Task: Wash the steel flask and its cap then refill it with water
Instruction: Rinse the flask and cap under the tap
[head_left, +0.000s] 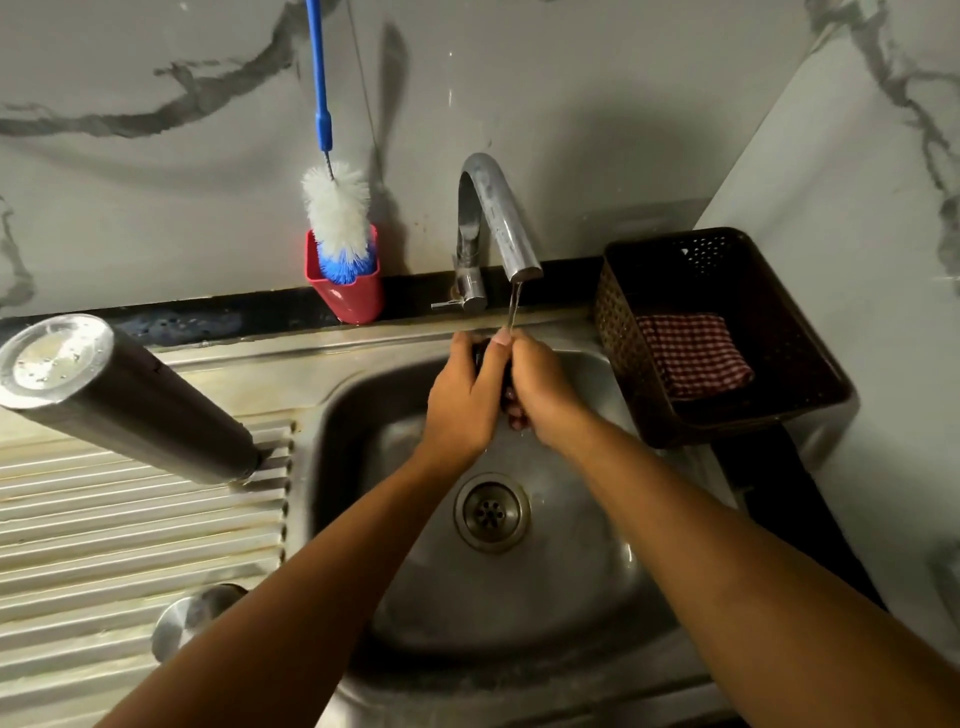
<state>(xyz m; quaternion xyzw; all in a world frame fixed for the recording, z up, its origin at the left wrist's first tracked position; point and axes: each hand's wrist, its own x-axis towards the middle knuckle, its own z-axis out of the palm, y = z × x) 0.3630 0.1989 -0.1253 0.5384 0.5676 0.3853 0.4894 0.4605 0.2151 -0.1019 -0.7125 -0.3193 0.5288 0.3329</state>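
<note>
A: Status, near to far?

B: Closest in: a round steel piece (195, 621) lies on the ribbed drainboard (130, 535) by the left forearm. Can't tell what it is.

A: Hands?

B: Both over the sink (571, 587) basin, above the drain (491, 512). Left hand (464, 397) and right hand (540, 395) pressed together, wrapped around a small dark object (482, 358) right under the water stream (513, 306). Mostly hidden by fingers; my read is that's the cap. Grip detail not visible beyond that.

A: Flask?

B: Steel flask (124, 400) stands inverted on the drainboard, mouth down, base up with droplets on it. Left of the basin, well apart from the hands.

A: Further back?

B: Faucet (493, 218) running. Bottle brush (337, 218) hangs with its head in a red cup (353, 296) against the wall. Brown basket (727, 338) on the right holds a red checked cloth (693, 353).

A: Progress?

B: Judging by layout: flask looks washed and draining. Cap rinse in progress. Left: finish the cap, flip the flask upright, fill at the faucet, cap it. Roughly halfway or a little past.
</note>
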